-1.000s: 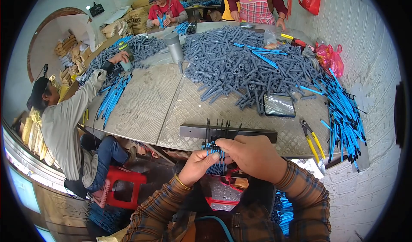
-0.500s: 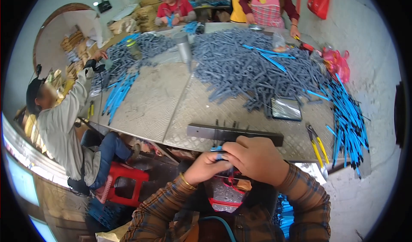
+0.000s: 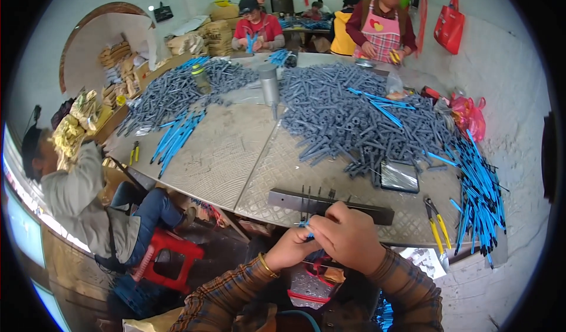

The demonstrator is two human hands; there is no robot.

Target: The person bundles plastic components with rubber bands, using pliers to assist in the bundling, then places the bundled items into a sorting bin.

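Close to the table's near edge, my left hand (image 3: 292, 248) and my right hand (image 3: 348, 238) meet, fingers pinched on a small blue plastic piece (image 3: 309, 230). Most of that piece is covered by my fingers, so its full shape cannot be made out. Just beyond my fingertips lies a dark metal bar (image 3: 371, 214) with several thin upright pins (image 3: 305, 199). A large heap of grey plastic tubes (image 3: 342, 111) spreads over the table behind the bar. Long blue sticks with black ends (image 3: 480, 185) are piled at the right.
Yellow-handled pliers (image 3: 436, 223) lie right of the bar, and a plastic-wrapped dark tray (image 3: 400, 176) sits beyond it. A grey metal cylinder (image 3: 269, 84) stands mid-table. One person (image 3: 76, 185) sits at left by a red stool (image 3: 171, 258); others work across the table (image 3: 200, 155).
The view has tilted up, so the table appears lower. Both hands stay together on the blue piece. The person at left has lowered an arm; the one in the apron has drawn theirs back.
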